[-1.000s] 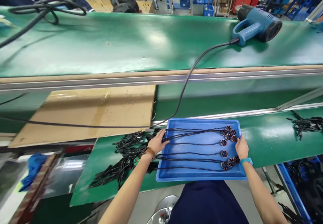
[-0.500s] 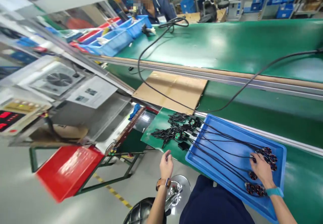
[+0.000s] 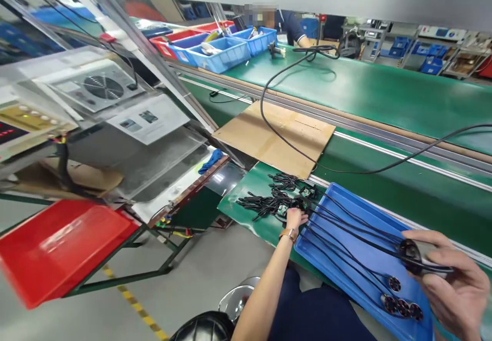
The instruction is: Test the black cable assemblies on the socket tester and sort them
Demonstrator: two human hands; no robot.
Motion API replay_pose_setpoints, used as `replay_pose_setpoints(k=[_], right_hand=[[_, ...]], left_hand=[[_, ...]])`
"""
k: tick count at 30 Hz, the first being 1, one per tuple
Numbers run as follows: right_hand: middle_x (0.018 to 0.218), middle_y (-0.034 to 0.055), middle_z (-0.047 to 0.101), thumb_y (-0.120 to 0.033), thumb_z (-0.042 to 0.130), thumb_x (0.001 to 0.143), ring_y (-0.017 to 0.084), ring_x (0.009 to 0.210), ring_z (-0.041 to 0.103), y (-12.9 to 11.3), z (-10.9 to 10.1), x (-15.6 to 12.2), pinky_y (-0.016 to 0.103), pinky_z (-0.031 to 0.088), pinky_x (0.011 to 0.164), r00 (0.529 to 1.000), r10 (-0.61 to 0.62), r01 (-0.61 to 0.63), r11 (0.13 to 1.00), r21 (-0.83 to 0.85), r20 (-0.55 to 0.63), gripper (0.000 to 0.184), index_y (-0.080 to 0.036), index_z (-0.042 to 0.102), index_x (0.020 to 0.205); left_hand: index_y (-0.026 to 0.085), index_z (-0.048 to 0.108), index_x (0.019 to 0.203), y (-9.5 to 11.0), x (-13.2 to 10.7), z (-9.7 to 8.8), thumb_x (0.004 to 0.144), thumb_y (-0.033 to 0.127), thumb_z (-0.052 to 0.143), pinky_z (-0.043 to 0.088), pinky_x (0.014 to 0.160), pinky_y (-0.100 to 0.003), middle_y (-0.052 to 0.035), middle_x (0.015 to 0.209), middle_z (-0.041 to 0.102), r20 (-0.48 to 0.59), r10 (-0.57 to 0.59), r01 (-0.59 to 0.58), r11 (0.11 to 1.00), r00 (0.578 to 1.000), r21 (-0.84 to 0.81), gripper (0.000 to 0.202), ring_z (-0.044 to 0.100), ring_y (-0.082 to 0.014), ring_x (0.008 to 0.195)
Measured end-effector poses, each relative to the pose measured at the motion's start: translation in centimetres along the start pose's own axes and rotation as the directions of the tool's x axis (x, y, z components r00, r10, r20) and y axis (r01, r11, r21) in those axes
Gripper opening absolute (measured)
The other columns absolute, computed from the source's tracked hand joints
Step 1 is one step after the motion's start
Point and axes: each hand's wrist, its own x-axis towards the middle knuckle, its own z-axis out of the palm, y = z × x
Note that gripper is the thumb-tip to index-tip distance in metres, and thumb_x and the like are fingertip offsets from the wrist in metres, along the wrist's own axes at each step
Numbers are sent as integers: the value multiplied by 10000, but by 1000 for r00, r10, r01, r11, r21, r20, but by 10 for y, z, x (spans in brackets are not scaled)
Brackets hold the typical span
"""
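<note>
Over tray's R end (image 3: 355, 205), R hand (image 3: 467, 282): grip closed on metal cyl (image 3: 422, 251), cables (image 3: 438, 267) running L. 4 round ends (image 3: 403, 307) lie in tray, near side. L hand (image 3: 295, 218) by plugs (image 3: 305, 203) at tray's L edge; can't tell if grip holds any. Bundles (image 3: 257, 203) farther L, on tabletop (image 3: 246, 183).
</note>
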Motion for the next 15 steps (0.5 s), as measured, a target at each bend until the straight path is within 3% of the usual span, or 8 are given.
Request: replay_pose_setpoints(k=[3,6,8,11,15], right_hand=[[1167,126,689,-365,713,902,217,750,689,-27,44,11,289,542,476,998,51,-39,969,245,-43,177,-306,680,1065],[1168,104,688,-342,640,940,134,585,573,-49,88,35,243,454,409,995,40,5,903,429,-96,188,-324,675,1124],[1132,115,697,-339,642,930,121,538,526,-59,115,48,244,422,384,990,57,9,888,459,-130,196,-313,693,1118],[1083,120,697,-399,676,902,82,452,464,-66,145,47,230,347,320,995,90,-58,870,489,-42,229,-300,704,1107],[1089,97,684,-466,698,891,92,469,531,-67,160,27,214,355,313,984,155,-177,915,364,88,287,-317,667,1134]], left_hand=[[148,514,1078,6,10,-14,1037,356,416,633,747,-331,-110,855,681,41,-130,135,976,991,-169,234,730,-176,732],[169,531,921,18,14,-37,996,461,550,578,612,-254,-26,721,609,115,-175,200,944,978,-262,302,641,-125,598],[167,547,852,29,18,-51,941,508,642,533,568,-226,-3,700,586,164,-163,206,932,973,-298,365,592,-103,568],[161,615,897,43,27,-65,909,513,693,539,648,-226,-20,783,630,199,-117,180,926,973,-332,361,638,-116,690],[161,622,962,39,33,-73,923,346,687,572,814,-326,-83,942,674,183,-219,266,918,958,-295,200,668,-176,858]])
